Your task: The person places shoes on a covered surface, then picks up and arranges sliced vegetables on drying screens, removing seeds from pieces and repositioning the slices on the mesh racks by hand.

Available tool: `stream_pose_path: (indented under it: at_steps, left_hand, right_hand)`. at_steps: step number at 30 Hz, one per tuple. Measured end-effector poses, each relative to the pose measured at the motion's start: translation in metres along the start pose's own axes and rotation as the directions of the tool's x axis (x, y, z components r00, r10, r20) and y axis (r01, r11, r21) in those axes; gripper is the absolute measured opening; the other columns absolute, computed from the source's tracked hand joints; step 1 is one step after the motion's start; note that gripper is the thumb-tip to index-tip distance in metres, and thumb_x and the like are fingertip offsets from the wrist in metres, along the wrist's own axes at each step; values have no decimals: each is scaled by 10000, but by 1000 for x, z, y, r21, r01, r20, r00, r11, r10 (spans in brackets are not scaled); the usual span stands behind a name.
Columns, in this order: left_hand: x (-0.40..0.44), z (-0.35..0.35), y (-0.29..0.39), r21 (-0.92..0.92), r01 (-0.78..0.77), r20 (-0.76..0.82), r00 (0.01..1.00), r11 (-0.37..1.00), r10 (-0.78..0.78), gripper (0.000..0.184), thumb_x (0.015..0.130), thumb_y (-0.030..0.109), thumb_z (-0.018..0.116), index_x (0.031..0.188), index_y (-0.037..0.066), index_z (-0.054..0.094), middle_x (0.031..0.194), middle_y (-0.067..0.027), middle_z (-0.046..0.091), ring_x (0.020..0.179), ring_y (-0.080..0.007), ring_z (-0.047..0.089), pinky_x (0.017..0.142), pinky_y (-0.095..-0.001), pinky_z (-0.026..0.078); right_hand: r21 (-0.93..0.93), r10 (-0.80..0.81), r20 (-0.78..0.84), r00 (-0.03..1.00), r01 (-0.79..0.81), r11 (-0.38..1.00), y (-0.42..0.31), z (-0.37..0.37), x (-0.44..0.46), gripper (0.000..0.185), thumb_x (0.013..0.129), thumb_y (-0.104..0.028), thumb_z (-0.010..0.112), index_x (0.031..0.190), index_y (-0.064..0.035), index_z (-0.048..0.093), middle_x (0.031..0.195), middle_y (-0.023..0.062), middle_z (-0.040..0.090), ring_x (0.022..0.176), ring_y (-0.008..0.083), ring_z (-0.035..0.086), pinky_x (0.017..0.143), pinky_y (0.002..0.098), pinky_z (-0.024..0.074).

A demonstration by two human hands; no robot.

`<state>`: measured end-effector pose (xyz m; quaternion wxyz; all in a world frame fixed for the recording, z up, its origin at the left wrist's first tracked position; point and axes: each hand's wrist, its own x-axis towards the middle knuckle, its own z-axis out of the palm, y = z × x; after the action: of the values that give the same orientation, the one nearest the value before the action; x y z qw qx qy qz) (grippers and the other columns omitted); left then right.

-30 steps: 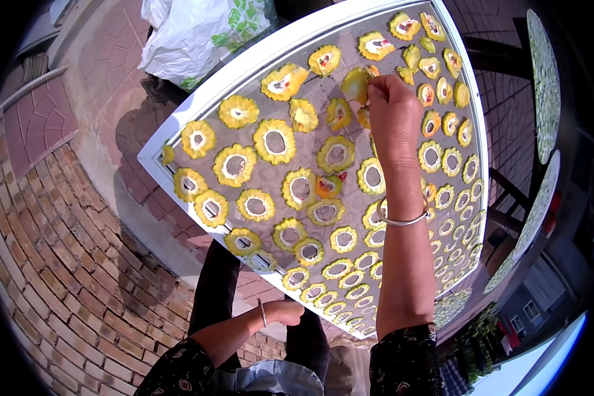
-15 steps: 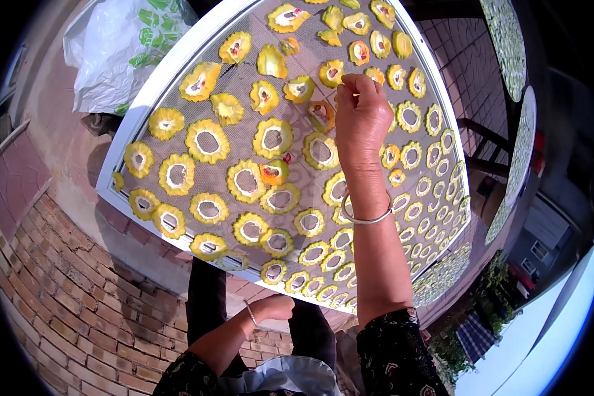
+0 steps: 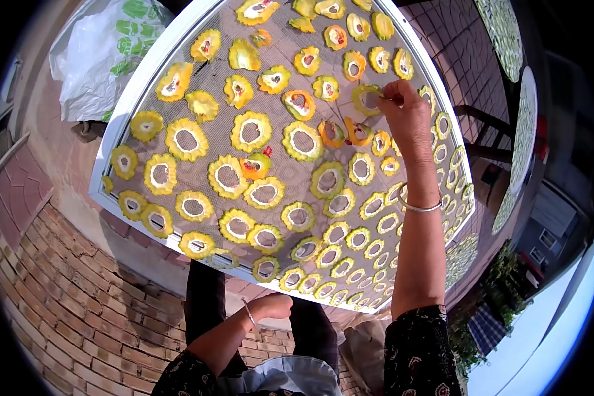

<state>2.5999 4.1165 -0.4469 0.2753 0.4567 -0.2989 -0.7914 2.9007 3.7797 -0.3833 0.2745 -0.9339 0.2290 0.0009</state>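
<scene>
Yellow-green scalloped slices, many of them rings, lie spread over a white-framed mesh screen (image 3: 133, 92). My right hand (image 3: 404, 109) is over the right part of the mesh, its thumb and fingers pinching the edge of a ring slice (image 3: 367, 100). Just below that ring are two orange slices (image 3: 358, 132), side by side. Nearer the lower left of the mesh, a small red piece (image 3: 267, 151) touches an orange-green slice (image 3: 255, 165). My left hand (image 3: 275, 307) is closed in front of my lap, below the frame's lower edge; whether it holds anything is hidden.
A white plastic bag with green print (image 3: 105, 59) lies beyond the frame at the upper left. Brick paving (image 3: 66, 310) covers the lower left. More racks of green slices (image 3: 523, 132) stand at the right, near dark supports.
The view has shifted, so the screen appears further left and lower. My right hand has moved rightward across the mesh and now pinches a ring slice. My left hand remains closed near my lap.
</scene>
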Motion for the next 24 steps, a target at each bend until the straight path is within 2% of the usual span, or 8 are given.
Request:
stream_pose_path:
  at_steps: [2,6,8,10,15,18,22,24]
  left_hand:
    - [1,2,-1,1,-15,-3,1000,1000,15,203,692,80,522,800,-53,631,775,-238,630,717,-308,626,633,-403,453]
    - [0,-3,6,18,-7,3,1000,1000,7,202,689,78,524,803,-52,631,759,-239,626,718,-315,628,634,-403,458]
    - [2,-2,4,33,-27,-9,1000,999,27,202,690,79,525,803,-52,631,763,-241,625,723,-318,629,639,-403,461]
    - [1,-3,6,38,-27,-7,1000,999,28,203,692,82,525,803,-51,630,767,-241,625,725,-320,629,642,-403,462]
    - [1,-1,5,-6,0,-6,1000,1000,0,207,701,92,522,808,-50,628,780,-239,626,730,-320,626,651,-403,461]
    - [0,-7,11,29,3,6,1000,1000,-3,235,694,81,516,814,-72,649,812,-266,630,765,-355,640,665,-426,479]
    - [-2,-7,14,17,0,3,1000,1000,0,233,690,64,509,817,-76,646,826,-270,628,780,-355,640,670,-421,480]
    - [0,-5,11,58,-29,7,1000,998,29,231,689,57,506,817,-76,645,828,-269,629,781,-356,640,673,-418,480]
  right_hand:
    - [239,106,1,994,-103,966,-3,-9,-6,143,706,-39,669,832,-48,604,771,76,599,741,224,592,653,332,493]
    - [-36,-198,-360,912,199,979,-8,2,-15,115,735,-31,660,805,-60,575,745,52,592,690,199,574,621,323,484]
    - [-264,-289,-316,903,209,941,-9,15,-23,111,722,-29,641,781,-94,573,779,48,565,744,249,554,607,358,479]
    - [-378,-368,-202,907,275,884,-9,28,-33,93,720,-48,637,768,-101,578,795,42,568,780,256,550,615,369,483]
    - [-301,-329,-160,931,272,914,-9,38,-45,79,723,-72,649,789,-101,617,801,43,586,798,256,559,632,364,490]
    - [-233,-399,-150,905,360,903,-7,36,-48,97,730,-78,654,824,-84,632,832,48,607,790,256,575,639,354,493]
    - [87,39,-286,957,-14,996,10,9,-35,148,732,-54,667,878,-71,648,845,72,620,742,206,593,637,321,485]
    - [-102,-2,-322,947,-33,994,27,-6,-19,184,731,-45,670,912,-71,648,860,82,620,748,190,593,654,315,482]
